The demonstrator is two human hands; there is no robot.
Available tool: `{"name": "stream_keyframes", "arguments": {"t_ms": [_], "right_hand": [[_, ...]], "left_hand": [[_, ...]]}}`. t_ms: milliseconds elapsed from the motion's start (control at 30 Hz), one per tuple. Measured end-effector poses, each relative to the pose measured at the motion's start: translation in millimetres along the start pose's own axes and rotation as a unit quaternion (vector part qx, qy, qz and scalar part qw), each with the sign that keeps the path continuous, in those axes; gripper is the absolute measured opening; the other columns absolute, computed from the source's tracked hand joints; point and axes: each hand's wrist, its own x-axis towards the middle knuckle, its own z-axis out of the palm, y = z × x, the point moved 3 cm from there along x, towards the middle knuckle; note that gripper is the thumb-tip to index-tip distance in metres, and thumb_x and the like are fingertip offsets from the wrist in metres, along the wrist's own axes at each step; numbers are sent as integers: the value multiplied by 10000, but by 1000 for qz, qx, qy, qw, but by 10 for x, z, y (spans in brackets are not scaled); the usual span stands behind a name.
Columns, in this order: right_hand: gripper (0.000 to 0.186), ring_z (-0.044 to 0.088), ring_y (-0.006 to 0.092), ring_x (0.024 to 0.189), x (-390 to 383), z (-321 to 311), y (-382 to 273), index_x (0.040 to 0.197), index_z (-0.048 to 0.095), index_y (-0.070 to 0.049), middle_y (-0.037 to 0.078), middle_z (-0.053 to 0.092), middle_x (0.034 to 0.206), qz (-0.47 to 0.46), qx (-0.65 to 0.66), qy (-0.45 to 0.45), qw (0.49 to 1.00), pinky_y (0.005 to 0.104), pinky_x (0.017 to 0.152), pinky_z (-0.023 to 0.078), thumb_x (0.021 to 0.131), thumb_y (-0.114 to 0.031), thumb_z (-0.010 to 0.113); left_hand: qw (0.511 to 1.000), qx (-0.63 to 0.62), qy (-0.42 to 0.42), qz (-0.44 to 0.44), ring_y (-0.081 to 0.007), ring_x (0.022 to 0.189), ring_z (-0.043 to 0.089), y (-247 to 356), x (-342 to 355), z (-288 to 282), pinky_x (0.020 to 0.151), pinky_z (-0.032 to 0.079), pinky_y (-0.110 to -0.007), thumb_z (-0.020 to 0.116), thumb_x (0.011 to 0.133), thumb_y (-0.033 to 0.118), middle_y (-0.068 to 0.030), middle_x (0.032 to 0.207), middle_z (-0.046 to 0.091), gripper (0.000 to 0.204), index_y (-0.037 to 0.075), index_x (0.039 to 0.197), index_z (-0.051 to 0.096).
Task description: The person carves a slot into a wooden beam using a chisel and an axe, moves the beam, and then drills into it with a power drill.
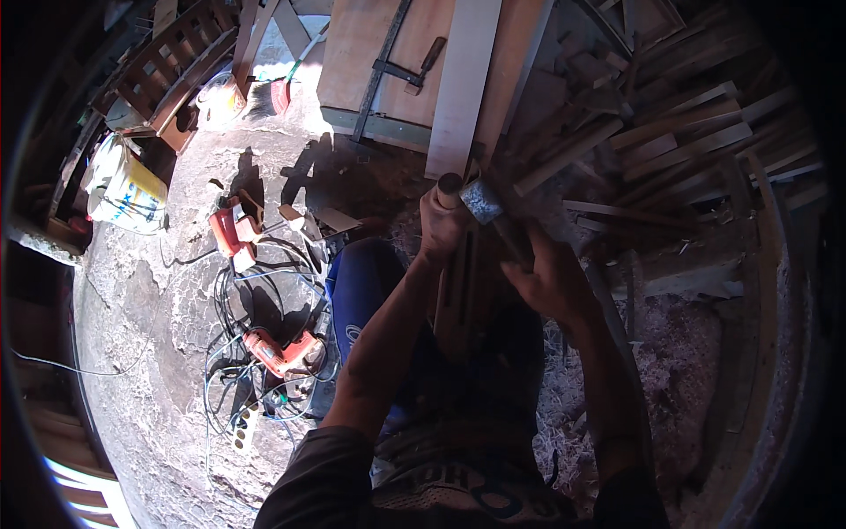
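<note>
My left hand (440, 227) is wrapped round a wooden-handled chisel (448, 192). Its round butt end faces up, and its blade is hidden below my fist. In my right hand (548, 275) is a hammer (481, 202), gripped by its dark handle. The metal hammer head is just right of the chisel's butt; whether they touch I cannot tell. Between my legs lies a narrow length of wood (455, 304) with dark lengthwise slots, mostly in shadow. Beyond my hands, a pale board (464, 88) stretches away.
A clamp (414, 76) rests on wide wooden panels (357, 57) ahead. Left on the floor are a red drill (280, 351), another red power tool (231, 234), tangled cords and a power strip (245, 427). A bucket (130, 189) stands farther left. Timber offcuts (679, 150) are heaped at right.
</note>
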Motion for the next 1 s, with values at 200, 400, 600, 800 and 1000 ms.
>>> {"name": "stream_keyframes", "arguments": {"t_ms": [200, 400, 600, 800, 1000], "right_hand": [[431, 675, 457, 895, 410, -28, -123, 1232, 511, -1, 260, 676, 940, -46, -213, -107, 970, 528, 775, 551, 819, -34, 629], [413, 689, 428, 863, 495, -236, -396, 1184, 514, 3, 252, 676, 896, -93, -179, -57, 978, 518, 754, 558, 781, 23, 604], [568, 665, 463, 907, 417, -130, -39, 1378, 439, -17, 271, 679, 933, -69, -252, -106, 959, 554, 778, 523, 843, -58, 625], [487, 659, 470, 930, 449, -375, -530, 1316, 466, -12, 292, 670, 981, -36, -124, 0, 992, 547, 798, 525, 844, -38, 585], [598, 644, 461, 1011, 233, 51, 27, 1391, 438, -31, 293, 653, 1089, -30, -179, -102, 978, 532, 845, 532, 850, -141, 669]], "left_hand": [[976, 160, -97, 112, -155, 977, 663, 33, -79, 42, 809, 546, -298, 609, 912, 65, -77, 1085, 698, 261, -27, 1152, 651], [997, 45, -63, -12, -215, 1000, 663, -163, -15, -45, 870, 522, -340, 572, 808, 0, -108, 1088, 705, 319, -8, 1106, 686], [978, 55, -88, 182, -192, 965, 673, 142, 18, 302, 803, 545, -325, 602, 896, 194, -91, 1058, 699, 307, -5, 1118, 676], [988, 138, -48, -57, -190, 921, 674, -217, -165, -5, 791, 541, -331, 602, 870, 135, -82, 1020, 707, 261, -4, 1075, 683], [987, 53, -88, 126, -146, 1006, 638, -34, -279, 94, 899, 508, -340, 610, 813, -2, -79, 1113, 707, 323, -7, 1133, 656]]}}
